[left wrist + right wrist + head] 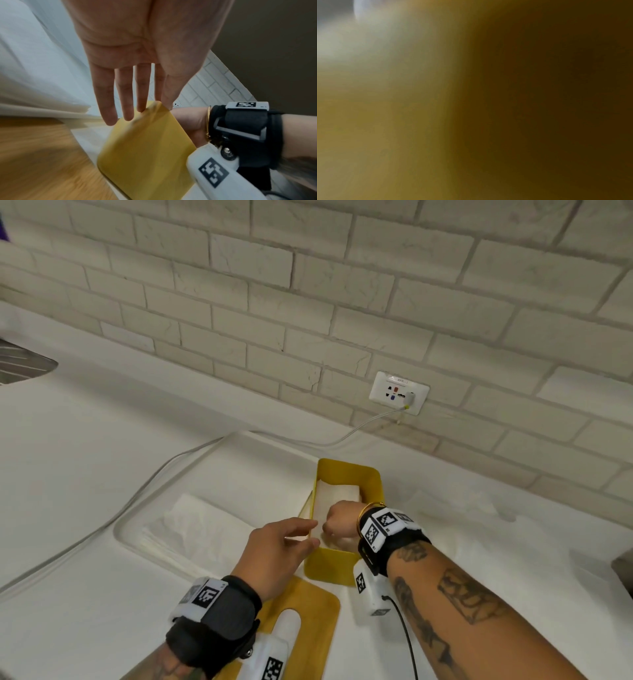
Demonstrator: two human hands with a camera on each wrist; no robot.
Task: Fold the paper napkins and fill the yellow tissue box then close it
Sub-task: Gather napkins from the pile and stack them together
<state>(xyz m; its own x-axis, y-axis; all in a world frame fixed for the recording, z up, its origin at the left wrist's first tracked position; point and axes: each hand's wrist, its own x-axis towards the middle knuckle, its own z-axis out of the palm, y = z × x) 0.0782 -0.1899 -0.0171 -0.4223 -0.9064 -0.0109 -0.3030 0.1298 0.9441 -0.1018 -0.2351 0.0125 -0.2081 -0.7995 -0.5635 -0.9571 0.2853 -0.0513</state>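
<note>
Two hands meet at the near end of the yellow tissue box [330, 565], which stands lidless on the white counter [85, 474] with white folded napkins [337, 494] lying inside it. The left hand [274, 553] is spread open, fingers [105, 97] straight and slightly apart, their tips touching the box's near left corner; it grips nothing. The right hand [340, 523] reaches down into the box over its near rim, with fingers bent onto the napkins; whether it pinches a napkin or only presses on them cannot be told, and its wrist view is a yellow-brown blur. Left of the box, a loose stack of unfolded napkins [191, 529] lies in a shallow recess of the counter. Nearer than the box, the wooden lid [315, 621] with its oval slot lies flat, partly under the left wrist.
</note>
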